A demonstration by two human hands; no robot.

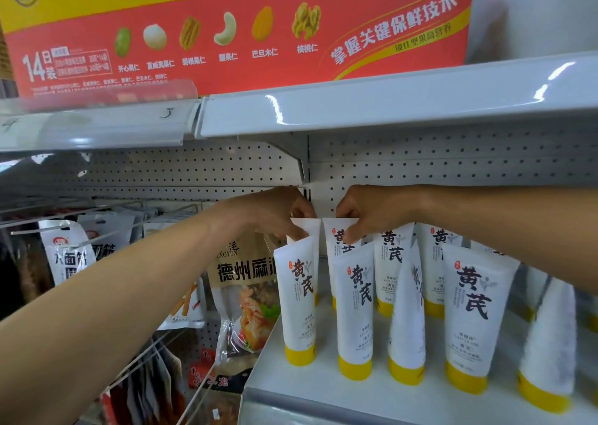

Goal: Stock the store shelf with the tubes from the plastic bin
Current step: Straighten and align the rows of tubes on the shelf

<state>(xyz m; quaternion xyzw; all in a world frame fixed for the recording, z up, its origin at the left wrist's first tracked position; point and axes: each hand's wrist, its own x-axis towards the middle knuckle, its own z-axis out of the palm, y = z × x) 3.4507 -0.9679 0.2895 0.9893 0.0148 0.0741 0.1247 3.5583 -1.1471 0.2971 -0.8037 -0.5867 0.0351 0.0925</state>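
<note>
Nearest, along the bottom right of the frame, runs the white lip of the shelf (323,389). On it stands a front row of tubes (354,311), each resting on its yellow cap with the flat crimped end up; some lean, the one at far right most of all. Behind them, at mid-frame, a second row stands closer to the back wall, and both hands are there. The left hand (278,211), its forearm crossing from the lower left, pinches the crimped top of the left tube (313,230) between thumb and fingertips. The right hand (362,211), its arm reaching from the right edge, pinches the top of the right tube (330,230) just beside it. Those two stand upright, near each other but apart. The bin is not in view. The tubes look light, with soft squeezable walls and a smooth, probably slippery skin. The crimp and cap are the stiff parts, so the crimp seems the best hold while the cap settles flat, and a careless nudge could topple neighbours. At left hang snack bags (242,288) on pegs; farther back is the pegboard (194,172), then the upper shelf (388,107) carrying a red box (226,36)
</note>
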